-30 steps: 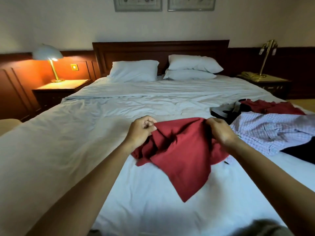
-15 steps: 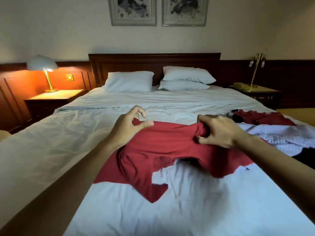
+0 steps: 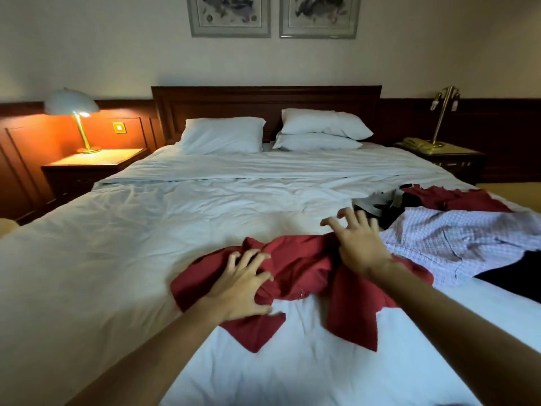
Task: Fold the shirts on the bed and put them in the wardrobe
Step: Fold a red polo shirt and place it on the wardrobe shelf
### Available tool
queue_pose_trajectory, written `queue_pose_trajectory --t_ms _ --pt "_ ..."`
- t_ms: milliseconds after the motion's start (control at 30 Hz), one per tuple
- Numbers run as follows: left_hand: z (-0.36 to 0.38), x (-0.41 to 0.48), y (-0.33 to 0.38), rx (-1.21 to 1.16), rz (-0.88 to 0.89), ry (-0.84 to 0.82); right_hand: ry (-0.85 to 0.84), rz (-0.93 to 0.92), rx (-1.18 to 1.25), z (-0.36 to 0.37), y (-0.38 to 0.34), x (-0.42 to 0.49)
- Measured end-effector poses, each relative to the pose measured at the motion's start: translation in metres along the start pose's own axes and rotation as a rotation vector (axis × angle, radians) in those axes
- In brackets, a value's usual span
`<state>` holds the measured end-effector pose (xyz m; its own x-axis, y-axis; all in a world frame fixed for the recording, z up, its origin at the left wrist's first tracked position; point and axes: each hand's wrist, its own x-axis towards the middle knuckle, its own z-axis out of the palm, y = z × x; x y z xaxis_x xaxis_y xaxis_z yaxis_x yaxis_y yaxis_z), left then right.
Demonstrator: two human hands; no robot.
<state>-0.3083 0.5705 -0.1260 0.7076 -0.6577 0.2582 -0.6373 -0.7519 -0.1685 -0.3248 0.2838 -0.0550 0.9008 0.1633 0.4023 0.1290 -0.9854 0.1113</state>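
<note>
Released: both grips apart | left hand (image 3: 238, 288) on red shirt (image 3: 298, 265) | right hand (image 3: 361, 244) perhaps hovering | three pillows (image 3: 222, 134)

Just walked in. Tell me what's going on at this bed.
A person is laying a red shirt out on the bed. The left hand presses on its near left part with fingers splayed; the right hand, fingers spread, is at its far edge. The shirt is crumpled, not yet folded. A checked shirt, another red garment and a dark garment lie in a heap to the right.
</note>
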Motion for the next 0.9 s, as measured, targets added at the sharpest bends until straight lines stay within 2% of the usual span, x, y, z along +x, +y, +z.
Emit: queue_pose_trajectory --t_ms 67,100,167,233,367,433,500,533,600,667,800,833,900 --pt "0.006 0.0 -0.003 -0.064 -0.048 0.088 0.043 -0.138 0.046 0.011 -0.021 -0.015" --pt "0.004 0.003 -0.006 -0.113 -0.088 0.148 -0.009 -0.188 0.075 0.016 -0.031 -0.023" --pt "-0.011 0.009 -0.013 -0.439 -0.254 0.213 -0.162 -0.213 0.081 0.026 -0.048 -0.034" --pt "-0.03 0.018 -0.023 -0.812 -0.377 0.22 -0.192 -0.145 0.096 0.033 -0.053 -0.032" --pt "-0.08 0.022 -0.035 -0.957 -0.346 0.269 0.002 0.075 0.554 0.008 -0.043 -0.003" --pt "-0.105 0.022 -0.041 -0.9 -0.29 0.266 0.066 0.09 0.615 -0.013 -0.03 0.014" --pt "-0.131 0.025 -0.051 -0.735 -0.256 0.309 0.097 0.052 0.546 -0.038 -0.023 0.031" --pt "-0.143 0.027 -0.058 -0.67 -0.258 0.348 0.054 0.018 0.531 -0.051 -0.021 0.038" --pt "-0.168 0.028 -0.07 -0.571 -0.274 0.409 -0.16 -0.052 0.526 -0.075 -0.018 0.046" --pt "-0.188 0.027 -0.077 -0.465 -0.268 0.429 -0.313 -0.129 0.361 -0.098 -0.016 0.05" --pt "-0.219 0.022 -0.082 -0.286 -0.224 0.439 -0.178 -0.137 -0.016 -0.137 -0.012 0.058" --pt "-0.224 0.02 -0.084 -0.263 -0.2 0.457 -0.159 -0.121 -0.019 -0.144 -0.01 0.058" --pt "-0.229 0.016 -0.082 -0.273 -0.198 0.521 -0.183 -0.099 0.195 -0.15 -0.004 0.054"
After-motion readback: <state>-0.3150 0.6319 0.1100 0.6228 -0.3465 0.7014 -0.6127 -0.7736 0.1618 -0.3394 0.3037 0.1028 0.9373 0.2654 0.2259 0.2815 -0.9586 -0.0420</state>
